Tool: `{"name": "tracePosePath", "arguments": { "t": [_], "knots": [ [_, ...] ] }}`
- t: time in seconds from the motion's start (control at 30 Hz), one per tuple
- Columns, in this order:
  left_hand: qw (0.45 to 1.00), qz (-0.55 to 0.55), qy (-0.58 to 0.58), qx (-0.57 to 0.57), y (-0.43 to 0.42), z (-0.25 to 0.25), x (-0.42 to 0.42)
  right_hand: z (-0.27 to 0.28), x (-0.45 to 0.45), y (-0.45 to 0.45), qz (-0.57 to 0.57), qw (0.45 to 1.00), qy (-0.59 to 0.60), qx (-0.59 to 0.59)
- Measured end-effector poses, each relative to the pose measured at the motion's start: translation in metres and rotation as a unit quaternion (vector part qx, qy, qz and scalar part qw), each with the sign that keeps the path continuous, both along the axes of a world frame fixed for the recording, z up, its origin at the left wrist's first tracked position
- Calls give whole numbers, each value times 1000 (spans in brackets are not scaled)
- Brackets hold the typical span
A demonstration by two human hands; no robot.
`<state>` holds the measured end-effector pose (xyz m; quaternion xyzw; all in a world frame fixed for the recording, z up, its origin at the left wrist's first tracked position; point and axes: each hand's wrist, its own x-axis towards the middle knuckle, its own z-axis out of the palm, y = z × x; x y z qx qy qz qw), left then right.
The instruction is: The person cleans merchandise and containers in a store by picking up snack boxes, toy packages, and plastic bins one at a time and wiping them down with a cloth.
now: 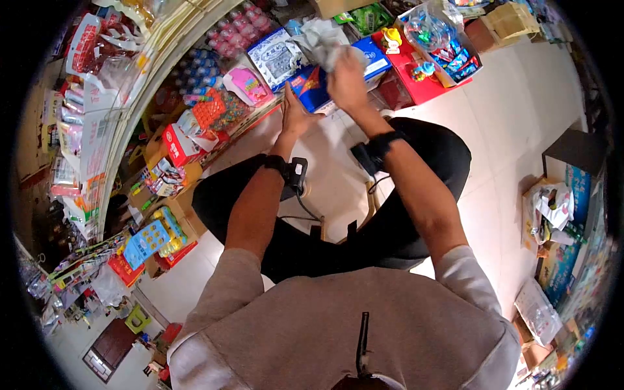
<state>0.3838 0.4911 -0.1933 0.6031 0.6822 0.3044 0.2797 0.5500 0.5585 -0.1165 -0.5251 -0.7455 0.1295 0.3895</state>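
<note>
My right hand (349,84), slightly blurred, is closed on a crumpled whitish cloth (325,42) above the blue boxes. Below it lies a blue box with a red and yellow print (308,87). At that box's left front corner is my left hand (297,118), its thumb and fingers spread; it appears to touch the corner. Just behind the left hand stands a blue-and-white patterned box (276,55). To its left is a pink pack (248,84). Another blue box (374,58) sits right of my right hand.
A red box (432,91) and an open carton of blue-wrapped sweets (460,62) stand at the right of the row. Shelves of packaged goods (91,117) curve along the left. Bags and boxes (549,211) line the right side of the tiled floor (500,143).
</note>
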Motion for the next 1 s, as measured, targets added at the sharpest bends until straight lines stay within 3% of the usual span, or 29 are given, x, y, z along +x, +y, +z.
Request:
{"name": "tracePosePath", "arguments": {
  "t": [0.03, 0.07, 0.13, 0.2, 0.23, 0.33, 0.37, 0.47, 0.5, 0.53, 0.73, 0.83, 0.9, 0.97, 1.0],
  "knots": [
    [999, 30, -2, -26, 2, 5, 4, -13, -11, 7, 36, 998, -41, 10],
    [999, 31, -8, -25, 3, 3, 4, -36, -22, 9, 89, 991, -60, -78],
    [997, 21, -65, 24, 8, -9, -3, -44, -45, -12, 74, 987, -133, -50],
    [995, -7, -101, 26, 6, -53, -18, -42, -59, -25, 98, 985, -119, -73],
    [998, -23, -41, 29, 7, -56, -20, -42, -62, -30, 124, 983, -103, -92],
    [933, 39, -359, 1, 4, -35, -7, -42, -62, -43, 146, 973, -147, -105],
    [837, 106, -534, -52, 7, -21, -3, -41, -58, -41, 155, 962, -200, -103],
    [884, 80, -458, -46, 2, -47, -9, -44, -35, -22, 198, 960, -173, -91],
    [956, 65, -282, -47, 4, -23, -7, -55, -26, -12, 151, 962, -220, -60],
    [993, 49, -95, -47, 3, -10, -7, -61, -15, 3, 112, 965, -232, -54],
    [996, 41, -79, -32, 7, -9, -9, -62, 28, 62, -25, 962, -269, -46],
    [997, 39, -62, -23, 3, -8, -8, -57, 7, 49, -27, 963, -258, -69],
    [994, 51, -83, -50, 3, -18, -9, -60, -20, 25, 37, 966, -248, -62],
    [994, 29, -107, -11, 4, -29, -10, -55, -52, -5, 91, 969, -213, -81],
    [991, 5, -128, 25, 3, -38, -14, -41, -62, -19, 102, 981, -134, -96]
  ]
}}
